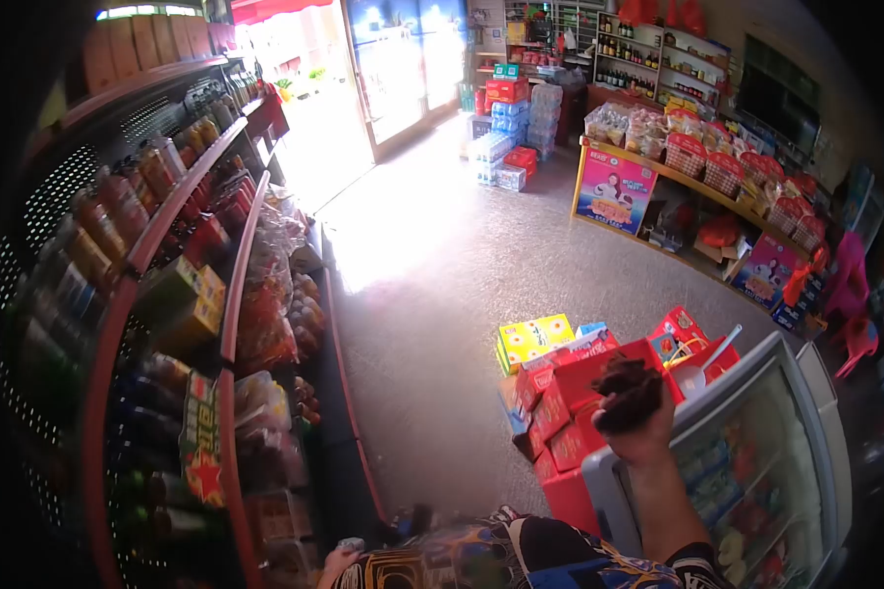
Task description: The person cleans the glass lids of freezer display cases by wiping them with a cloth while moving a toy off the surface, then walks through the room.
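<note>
My right hand (646, 438) is raised over the stacked red boxes (565, 417), beside the glass-topped freezer (746, 471). Its fingers are wrapped round a dark brown, uneven bundle (627, 395), whose kind I cannot make out. At the bottom edge, my left hand (338, 567) shows only in part, low beside my patterned clothing (462, 560). A small pale grey thing (351, 545) is at its fingers, too blurred to name. Behind the right hand, a white handled scoop or ladle (707, 363) leans among the red boxes, near a yellow box (534, 341).
Shelves (133, 265) with bottles and packets line the left side. Across the floor (442, 265), a low display stand (614, 191) carries baskets of packaged goods. Water packs and cartons (509, 128) are stacked near the bright glass doors (403, 59).
</note>
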Demonstrator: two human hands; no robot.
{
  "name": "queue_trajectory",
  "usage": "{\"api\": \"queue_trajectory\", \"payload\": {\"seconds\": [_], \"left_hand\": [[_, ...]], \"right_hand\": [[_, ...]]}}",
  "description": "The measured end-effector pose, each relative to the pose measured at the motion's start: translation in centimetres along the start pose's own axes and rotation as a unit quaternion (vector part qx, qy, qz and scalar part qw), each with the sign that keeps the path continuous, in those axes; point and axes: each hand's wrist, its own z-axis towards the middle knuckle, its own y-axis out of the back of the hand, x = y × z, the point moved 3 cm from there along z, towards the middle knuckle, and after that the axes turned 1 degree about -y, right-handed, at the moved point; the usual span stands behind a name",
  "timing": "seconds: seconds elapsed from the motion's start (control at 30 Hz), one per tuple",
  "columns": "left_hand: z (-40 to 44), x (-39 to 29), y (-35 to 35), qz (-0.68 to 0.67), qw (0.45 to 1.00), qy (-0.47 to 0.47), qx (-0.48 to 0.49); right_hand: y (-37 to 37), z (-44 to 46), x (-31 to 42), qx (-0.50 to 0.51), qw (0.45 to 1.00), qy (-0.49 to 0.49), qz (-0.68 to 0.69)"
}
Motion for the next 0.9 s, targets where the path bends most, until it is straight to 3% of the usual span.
{"api": "queue_trajectory", "payload": {"seconds": [0.07, 0.13, 0.27, 0.3, 0.37, 0.4, 0.43, 0.5, 0.53, 0.57, 0.63, 0.7, 0.77, 0.83, 0.9], "left_hand": [[-2.4, -2.4, 3.2, -0.002, 0.993, 0.103, -0.057], [0.5, -4.6, 6.3, -0.017, 0.989, 0.133, -0.068], [10.8, -11.7, 13.9, -0.011, 0.989, 0.130, -0.075], [14.1, -14.2, 15.9, -0.005, 0.990, 0.116, -0.077], [20.9, -20.0, 20.6, 0.018, 0.993, 0.078, -0.083], [24.3, -23.8, 23.4, 0.037, 0.994, 0.050, -0.090], [28.2, -28.1, 26.4, 0.061, 0.993, 0.012, -0.101], [34.5, -40.8, 32.3, 0.096, 0.984, -0.064, -0.135], [39.6, -46.0, 34.0, 0.044, 0.985, -0.080, -0.145], [44.2, -51.3, 35.9, 0.109, 0.975, -0.121, -0.151], [47.0, -67.0, 37.2, 0.060, 0.965, -0.202, -0.158], [52.0, -79.3, 35.7, -0.028, 0.939, -0.323, -0.117], [53.4, -90.5, 31.9, -0.081, 0.916, -0.393, -0.010], [51.1, -98.9, 28.6, -0.081, 0.926, -0.353, 0.102], [54.7, -103.3, 26.7, 0.181, 0.823, -0.512, 0.170]], "right_hand": [[-1.2, 7.3, -1.2, 0.042, 0.997, -0.042, 0.050], [-2.8, 15.0, -2.7, 0.124, 0.987, -0.038, 0.092], [-3.2, 26.9, -4.3, 0.059, 0.998, 0.017, -0.027], [-1.5, 30.1, -4.2, 0.074, 0.997, 0.011, 0.017], [-1.9, 35.2, -4.8, -0.005, 0.993, 0.028, 0.114], [-1.9, 38.2, -4.9, 0.073, 0.987, 0.011, 0.142], [-1.3, 40.1, -4.7, 0.012, 0.993, 0.017, 0.119], [-0.9, 43.7, -4.3, -0.012, 0.990, 0.035, 0.133], [-1.0, 45.3, -3.8, -0.018, 0.989, 0.055, 0.134], [-1.2, 46.5, -3.4, -0.026, 0.987, 0.075, 0.137], [-0.1, 49.8, -2.0, -0.057, 0.981, 0.116, 0.146], [2.9, 52.8, 0.3, -0.101, 0.970, 0.161, 0.154], [5.3, 56.1, 3.2, -0.219, 0.934, 0.214, 0.183], [10.3, 60.5, 6.8, -0.155, 0.950, 0.235, 0.133], [10.6, 65.6, 10.3, -0.151, 0.937, 0.276, 0.149]]}}
